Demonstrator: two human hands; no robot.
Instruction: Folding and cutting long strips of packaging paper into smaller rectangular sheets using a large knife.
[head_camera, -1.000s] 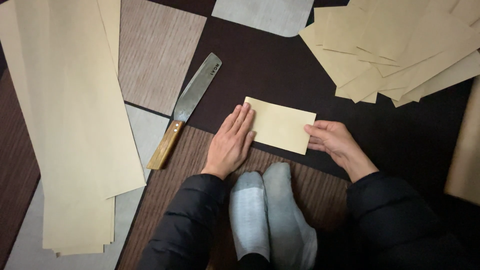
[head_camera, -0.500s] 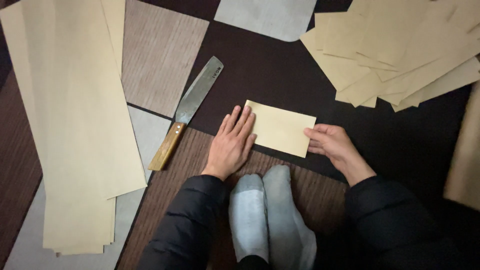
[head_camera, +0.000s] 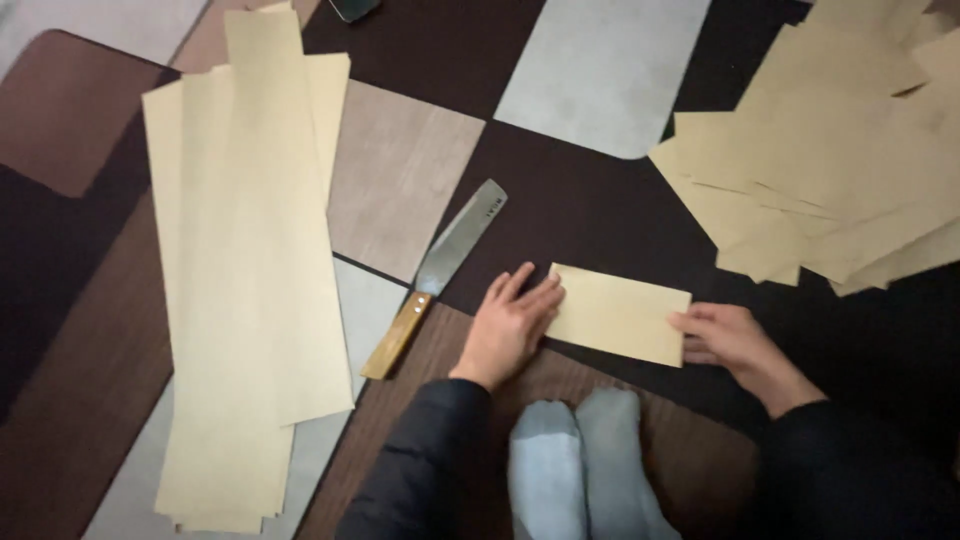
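A wooden-handled knife (head_camera: 440, 275) lies on the patterned floor mat (head_camera: 600, 70) by my grey socks (head_camera: 575, 465), between long paper strips (head_camera: 250, 270) and a loose pile of cut sheets (head_camera: 840, 160).

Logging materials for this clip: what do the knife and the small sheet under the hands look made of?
Knife: dull grey blade, apparently metal; amber handle looks like varnished wood. Small sheet: matte tan, thin and flat, probably kraft paper, pressed by the left hand and right hand.

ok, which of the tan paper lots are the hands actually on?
The small folded tan rectangle, between left hand and right hand. The long strips left and the loose pile upper right lie untouched.
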